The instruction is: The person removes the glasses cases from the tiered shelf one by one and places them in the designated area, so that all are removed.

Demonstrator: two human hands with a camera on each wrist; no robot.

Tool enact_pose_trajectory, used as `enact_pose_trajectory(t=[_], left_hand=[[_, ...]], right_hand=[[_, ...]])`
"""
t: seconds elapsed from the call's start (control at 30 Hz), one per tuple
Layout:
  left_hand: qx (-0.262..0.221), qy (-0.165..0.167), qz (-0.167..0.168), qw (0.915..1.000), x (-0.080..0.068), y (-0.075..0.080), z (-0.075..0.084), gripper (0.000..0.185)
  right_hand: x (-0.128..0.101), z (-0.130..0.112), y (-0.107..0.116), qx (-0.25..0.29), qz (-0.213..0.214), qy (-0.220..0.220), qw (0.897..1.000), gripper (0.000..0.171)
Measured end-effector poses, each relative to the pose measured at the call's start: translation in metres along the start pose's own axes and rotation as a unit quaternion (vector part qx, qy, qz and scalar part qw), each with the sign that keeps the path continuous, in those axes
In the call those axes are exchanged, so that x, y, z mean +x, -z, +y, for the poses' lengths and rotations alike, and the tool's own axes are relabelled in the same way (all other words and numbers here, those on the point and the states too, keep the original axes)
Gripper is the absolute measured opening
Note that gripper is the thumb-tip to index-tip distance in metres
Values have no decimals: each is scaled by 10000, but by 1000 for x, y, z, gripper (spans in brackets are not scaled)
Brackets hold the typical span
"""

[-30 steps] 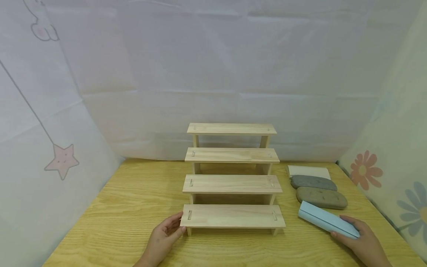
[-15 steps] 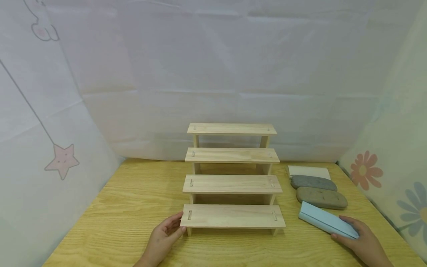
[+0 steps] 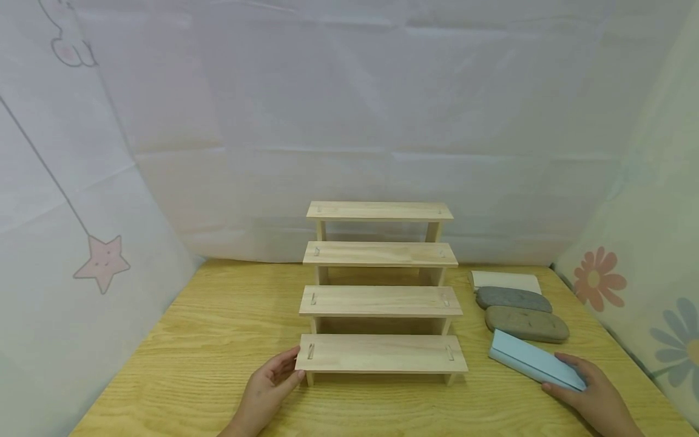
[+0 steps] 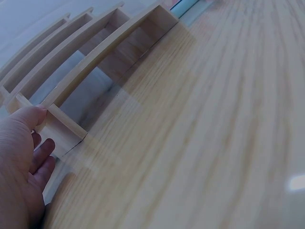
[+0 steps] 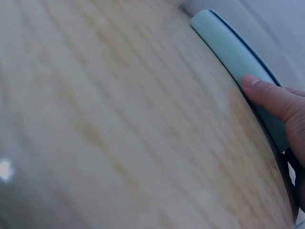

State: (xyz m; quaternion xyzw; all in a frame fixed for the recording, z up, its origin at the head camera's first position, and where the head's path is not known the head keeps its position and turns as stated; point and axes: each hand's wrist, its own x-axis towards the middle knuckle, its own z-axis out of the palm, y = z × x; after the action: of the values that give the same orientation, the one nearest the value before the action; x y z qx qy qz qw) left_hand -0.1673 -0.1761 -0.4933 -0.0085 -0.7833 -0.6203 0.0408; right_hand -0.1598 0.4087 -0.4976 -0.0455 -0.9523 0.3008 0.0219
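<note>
My left hand (image 3: 266,388) holds the left end of the lowest step of a pale wooden stepped display stand (image 3: 381,354), thumb at its front corner. In the left wrist view, the thumb of the left hand (image 4: 21,157) touches the board's corner, and the other fingers bend beside the side panel. On the right, a light blue glasses case (image 3: 535,359) lies slanted on the table, its near end gripped by my right hand (image 3: 592,394). The right wrist view has the thumb along the side of the blue case (image 5: 233,52); the other fingers are mostly hidden.
Behind the blue case lie an olive-brown case (image 3: 526,323), a grey case (image 3: 513,298) and a cream case (image 3: 505,280), right of the stand. The wood-grain table (image 3: 218,315) ends at a white cloth backdrop (image 3: 371,121), with printed cloth at both sides.
The right hand and the near end of the blue case have shifted very slightly to the left. The left hand and the stand look unchanged.
</note>
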Motion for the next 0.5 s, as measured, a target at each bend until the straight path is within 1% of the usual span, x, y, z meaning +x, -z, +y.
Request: enact_pose_trajectory(t=[0.1,0.3,0.5], left_hand=[[9,-17,-3,10000,0,0,1,46],[-31,-24,-13,10000,-1,0,2,46],[-10,-12,5,10000,-1,0,0,46]], right_hand=[[-1,0,0,19,119,77,9999,84],[-2,1,1,-114,424,112,9990,84],[1,2,4,-153,424,-115,9989,89]])
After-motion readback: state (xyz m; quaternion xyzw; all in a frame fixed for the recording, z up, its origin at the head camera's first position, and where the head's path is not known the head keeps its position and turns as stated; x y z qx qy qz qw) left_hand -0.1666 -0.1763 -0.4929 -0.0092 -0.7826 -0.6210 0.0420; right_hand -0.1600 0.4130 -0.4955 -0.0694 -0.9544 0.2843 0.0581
